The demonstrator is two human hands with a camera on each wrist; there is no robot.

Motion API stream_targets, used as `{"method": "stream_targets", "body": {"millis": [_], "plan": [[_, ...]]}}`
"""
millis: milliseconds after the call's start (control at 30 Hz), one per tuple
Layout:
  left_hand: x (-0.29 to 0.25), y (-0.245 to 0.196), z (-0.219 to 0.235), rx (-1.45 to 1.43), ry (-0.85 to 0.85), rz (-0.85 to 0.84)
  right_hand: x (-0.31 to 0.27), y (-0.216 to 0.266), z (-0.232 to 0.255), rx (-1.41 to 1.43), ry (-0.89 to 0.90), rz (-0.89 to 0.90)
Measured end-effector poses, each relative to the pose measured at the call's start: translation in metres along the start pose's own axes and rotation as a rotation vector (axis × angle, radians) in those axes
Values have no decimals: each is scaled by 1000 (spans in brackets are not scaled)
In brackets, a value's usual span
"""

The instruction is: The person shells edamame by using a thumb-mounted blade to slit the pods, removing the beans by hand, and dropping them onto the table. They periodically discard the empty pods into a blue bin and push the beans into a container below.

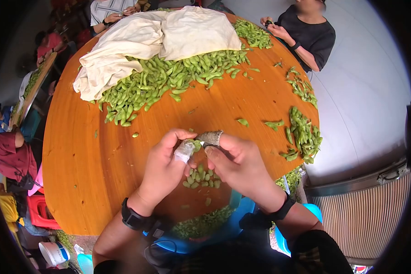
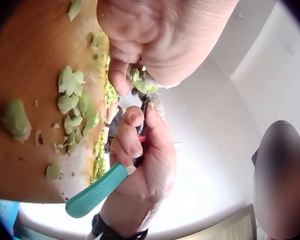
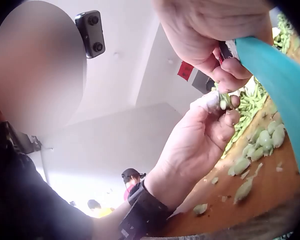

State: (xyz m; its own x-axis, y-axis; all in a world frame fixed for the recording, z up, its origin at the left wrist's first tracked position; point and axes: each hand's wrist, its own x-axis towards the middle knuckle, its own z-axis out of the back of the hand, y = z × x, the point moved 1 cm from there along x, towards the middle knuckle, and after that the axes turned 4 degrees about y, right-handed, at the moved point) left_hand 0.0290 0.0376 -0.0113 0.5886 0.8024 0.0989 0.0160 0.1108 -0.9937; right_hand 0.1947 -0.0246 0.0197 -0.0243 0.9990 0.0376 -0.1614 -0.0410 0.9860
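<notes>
My left hand pinches a green soybean pod between thumb and fingers; white wrapping covers the thumb. From the right, my right hand grips a small knife with a teal handle, its tip close to the pod. A grey knitted sleeve covers a finger of the right hand. Below the hands, shelled green beans lie in a small pile on the wooden table. In the right wrist view the teal handle sticks out of the right hand.
A large heap of pods lies across the table, partly under a cream cloth. Empty-looking shells are piled at the right edge. A blue basin with green pieces stands at my lap. Other people sit around.
</notes>
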Motion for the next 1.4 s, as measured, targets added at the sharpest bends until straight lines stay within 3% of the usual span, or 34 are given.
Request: {"method": "stream_targets", "body": {"millis": [233,300,400,533,600,633,700,833,933,1100,1167,1200,1267,1300,1333,1367,1400], "plan": [[2,2,2,-295,-14,88,-5,-2,-7,33,47,16],[1,-1,0,-413,-72,198,-5,-6,-8,14,50,44],[3,12,5,-421,-52,132,-6,-10,-9,108,56,-90],[3,9,8,-354,-36,169,-5,-7,-5,173,38,-125],[3,6,9,85,-30,84,-7,-5,8,109,-50,-154],[5,5,10,82,-25,85,-7,-5,17,87,-107,-87],[7,-2,11,704,44,-345,-9,-10,44,25,-157,-147],[-3,-25,2,871,247,-204,-19,-25,76,-209,-153,-232],[-4,-26,3,934,388,-196,-24,-30,77,-201,-173,-230],[0,-11,5,881,347,-211,-29,-32,70,-232,-185,-151],[-2,-12,3,846,261,-122,-29,-33,64,-442,-159,102],[-2,-10,1,848,261,-123,-28,-32,61,-441,-159,104],[-2,-5,-2,520,157,-79,-27,-25,51,-441,-172,154],[-2,-7,-2,525,157,-81,-26,-24,45,-272,-113,100],[-3,-10,-3,358,150,75,-24,-18,39,-270,-116,105],[-3,-11,-4,189,142,229,-23,-12,33,-90,-19,-83],[-4,-11,-6,193,146,225,-23,-10,27,91,79,-268]]}}
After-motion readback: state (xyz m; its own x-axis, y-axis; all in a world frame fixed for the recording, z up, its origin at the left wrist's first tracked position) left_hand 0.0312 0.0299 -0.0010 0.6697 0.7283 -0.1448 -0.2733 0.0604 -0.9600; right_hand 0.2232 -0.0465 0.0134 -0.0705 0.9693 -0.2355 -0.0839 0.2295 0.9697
